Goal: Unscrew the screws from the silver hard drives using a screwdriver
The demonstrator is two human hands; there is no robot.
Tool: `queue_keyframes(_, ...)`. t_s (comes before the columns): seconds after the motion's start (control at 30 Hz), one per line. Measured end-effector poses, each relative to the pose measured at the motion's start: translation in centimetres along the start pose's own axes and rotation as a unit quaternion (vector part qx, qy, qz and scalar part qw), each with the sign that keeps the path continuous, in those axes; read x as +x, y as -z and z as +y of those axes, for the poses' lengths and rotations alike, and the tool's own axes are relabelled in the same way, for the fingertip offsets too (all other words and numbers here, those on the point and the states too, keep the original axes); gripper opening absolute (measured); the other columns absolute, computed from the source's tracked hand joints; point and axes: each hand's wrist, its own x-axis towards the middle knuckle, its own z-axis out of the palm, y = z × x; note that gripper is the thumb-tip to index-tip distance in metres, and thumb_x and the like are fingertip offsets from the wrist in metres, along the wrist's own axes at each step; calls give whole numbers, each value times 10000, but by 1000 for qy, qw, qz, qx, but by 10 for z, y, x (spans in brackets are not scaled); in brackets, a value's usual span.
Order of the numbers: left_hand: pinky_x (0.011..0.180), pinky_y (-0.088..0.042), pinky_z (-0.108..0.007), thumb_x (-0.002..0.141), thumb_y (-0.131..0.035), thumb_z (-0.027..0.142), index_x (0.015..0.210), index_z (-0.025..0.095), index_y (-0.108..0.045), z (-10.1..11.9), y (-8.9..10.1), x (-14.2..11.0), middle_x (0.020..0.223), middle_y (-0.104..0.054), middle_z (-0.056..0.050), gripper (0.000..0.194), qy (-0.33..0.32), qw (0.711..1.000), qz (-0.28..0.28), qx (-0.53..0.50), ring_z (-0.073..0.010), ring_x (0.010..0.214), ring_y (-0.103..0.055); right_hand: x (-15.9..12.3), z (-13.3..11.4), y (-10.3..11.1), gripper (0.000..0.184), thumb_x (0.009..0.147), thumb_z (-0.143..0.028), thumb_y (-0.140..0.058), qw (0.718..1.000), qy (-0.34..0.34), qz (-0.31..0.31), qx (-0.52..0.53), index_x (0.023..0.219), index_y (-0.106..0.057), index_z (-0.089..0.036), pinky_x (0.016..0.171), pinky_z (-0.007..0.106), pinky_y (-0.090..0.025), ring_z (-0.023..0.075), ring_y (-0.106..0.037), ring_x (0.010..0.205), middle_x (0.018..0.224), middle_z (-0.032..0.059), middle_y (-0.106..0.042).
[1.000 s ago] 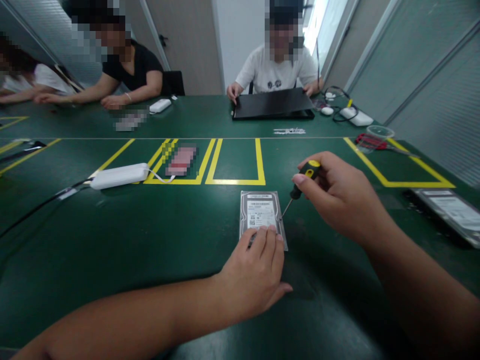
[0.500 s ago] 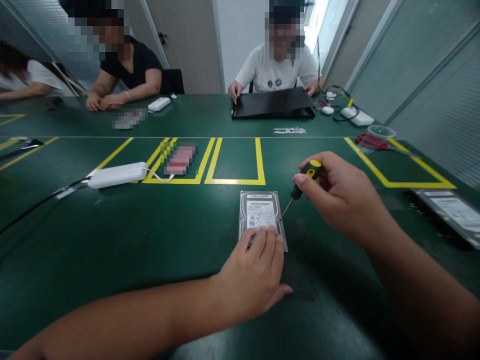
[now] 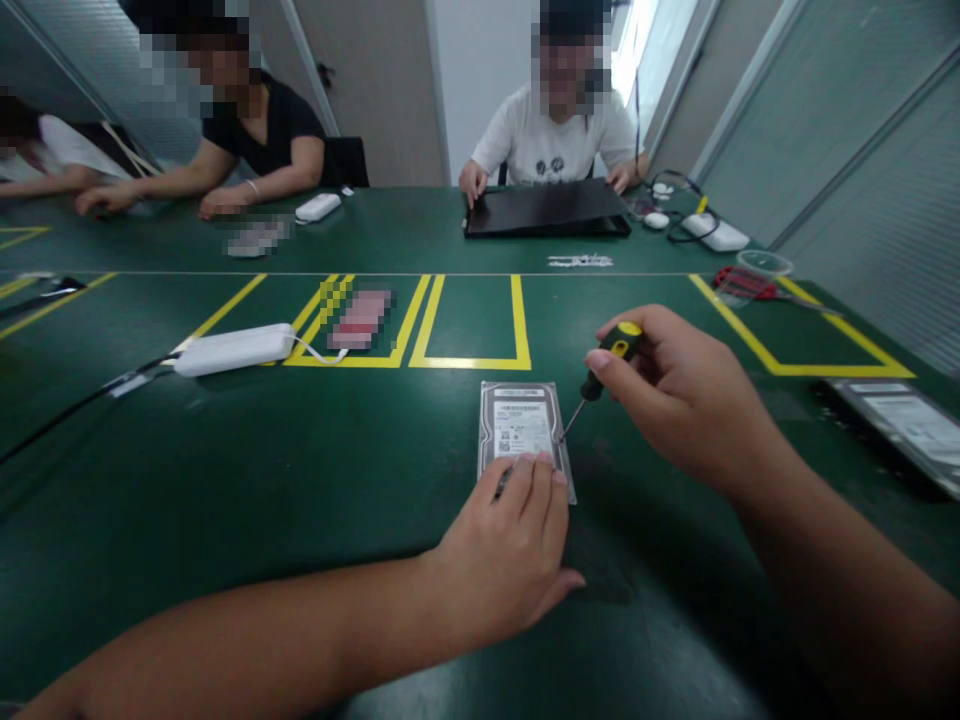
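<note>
A silver hard drive (image 3: pixel 521 410) with a white label lies flat on the green table in front of me. My left hand (image 3: pixel 514 535) rests over its near end, fingers stretched forward and laid on the top face, the thumb sticking out to the right. My right hand (image 3: pixel 667 390) is closed around the black-and-yellow handle of a screwdriver (image 3: pixel 621 345). The slanted shaft reaches down to the drive's right edge, where the tip meets a spot near a screw. What lies beneath my left palm is hidden.
At right lies another hard drive (image 3: pixel 904 420) on a dark object. Further off are a clear plastic cup (image 3: pixel 761 265) and red-handled tool. A white power strip (image 3: pixel 236 350) with a cord lies at left. Yellow tape (image 3: pixel 469 364) marks rectangles. Across, a person holds a black panel (image 3: pixel 547 208).
My hands, the screwdriver and the drive have hardly moved. Across the table, the person in black has reached one arm out toward the left.
</note>
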Motion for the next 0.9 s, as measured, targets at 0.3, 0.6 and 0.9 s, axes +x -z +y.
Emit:
queue_keyframes(0.3, 1089, -303, -529, 923, -498, 620, 1404, -9, -460, 0, 1, 1, 1431, -488, -278, 793, 0, 1000, -2, 2, -398, 1316, -456, 0, 0, -1, 249, 888, -406, -592, 1000, 0, 1, -4, 976, -604, -174, 554, 278, -355, 124, -501, 561, 694, 7, -604)
queue_keyframes(0.6, 1087, -307, -529, 929, -487, 616, 1405, -9, -461, -1, 2, 0, 1429, -492, -276, 785, 0, 1000, 1, 7, -393, 1309, -464, 0, 0, 0, 260, 879, -411, -590, 1000, 3, -5, -5, 982, -611, -174, 539, 277, -352, 125, -500, 547, 686, 9, -608)
queue_keyframes(0.9, 1090, -305, -530, 918, -505, 619, 1396, 5, -476, -1, 1, 0, 1433, -492, -260, 779, 1, 1000, -4, 1, -390, 1306, -459, 2, -1, 8, 315, 834, -369, -648, 998, 49, -31, -1, 1078, -678, -171, 589, 288, -415, 130, -535, 584, 739, 19, -630)
